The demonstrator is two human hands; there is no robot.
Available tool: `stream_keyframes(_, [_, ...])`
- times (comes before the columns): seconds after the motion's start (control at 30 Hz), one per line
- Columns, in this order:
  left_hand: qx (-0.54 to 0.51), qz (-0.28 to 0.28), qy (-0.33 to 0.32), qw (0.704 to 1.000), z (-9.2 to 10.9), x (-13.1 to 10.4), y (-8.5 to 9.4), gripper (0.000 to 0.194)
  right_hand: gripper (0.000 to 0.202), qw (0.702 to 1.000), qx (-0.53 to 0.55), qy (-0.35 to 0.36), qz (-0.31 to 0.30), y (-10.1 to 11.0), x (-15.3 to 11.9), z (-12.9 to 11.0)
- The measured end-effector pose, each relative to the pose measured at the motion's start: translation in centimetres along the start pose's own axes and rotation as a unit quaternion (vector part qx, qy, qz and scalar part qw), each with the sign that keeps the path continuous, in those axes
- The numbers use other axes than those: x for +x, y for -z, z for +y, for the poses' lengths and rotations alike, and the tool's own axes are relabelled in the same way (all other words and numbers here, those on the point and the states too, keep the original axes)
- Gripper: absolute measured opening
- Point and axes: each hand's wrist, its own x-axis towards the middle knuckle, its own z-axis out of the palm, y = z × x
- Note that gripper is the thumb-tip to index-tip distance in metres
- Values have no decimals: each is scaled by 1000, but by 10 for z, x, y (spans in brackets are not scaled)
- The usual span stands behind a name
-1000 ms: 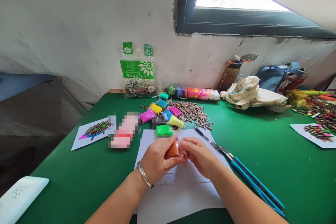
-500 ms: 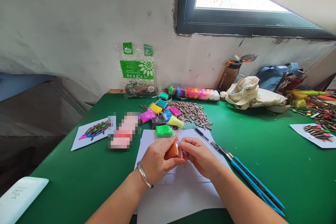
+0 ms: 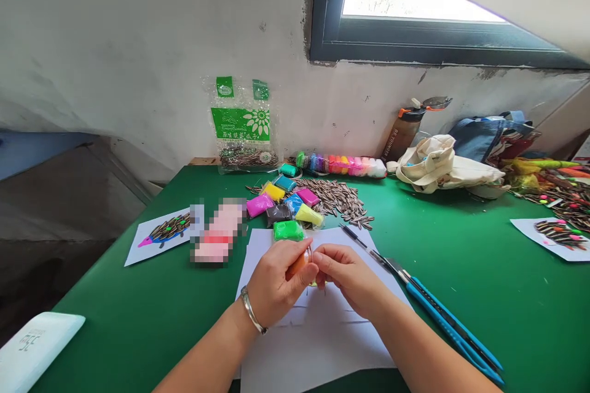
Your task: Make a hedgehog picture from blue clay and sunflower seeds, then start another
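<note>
My left hand [image 3: 275,277], with a silver bangle at the wrist, is closed around a small packet of orange modelling clay [image 3: 298,263]. Thumb and fingers of my right hand [image 3: 346,271] pinch at the packet's right edge, where the wrapper is mostly hidden. Both hands are over white paper sheets [image 3: 318,350]. Just beyond them lies a bright green clay packet [image 3: 288,231], with several others in yellow, purple, black, blue and pink behind it. A pen [image 3: 364,244] rests on the paper's right side.
Sunflower seeds [image 3: 338,199] are heaped behind the packets. A seed bag [image 3: 242,126] leans on the wall. Blue-handled tool [image 3: 454,325] lies right; a white device [image 3: 37,350] sits left. Seed-hedgehog pictures [image 3: 170,227] flank the green table [image 3: 461,245]. A bottle [image 3: 401,135] stands behind.
My left thumb has moved up over the orange packet, so less of it shows. My right hand stays pinched at its edge. A bit of yellowish material now shows below the fingers.
</note>
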Motion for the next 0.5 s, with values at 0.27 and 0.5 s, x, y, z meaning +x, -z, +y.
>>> stream_keyframes(0.27, [19, 8, -22, 1000, 3, -1, 0, 36, 28, 1000, 25, 5, -1, -1, -1, -2])
stream_keyframes(0.5, [13, 9, -22, 1000, 3, -1, 0, 35, 28, 998, 55, 9, -26, 0, -1, -3])
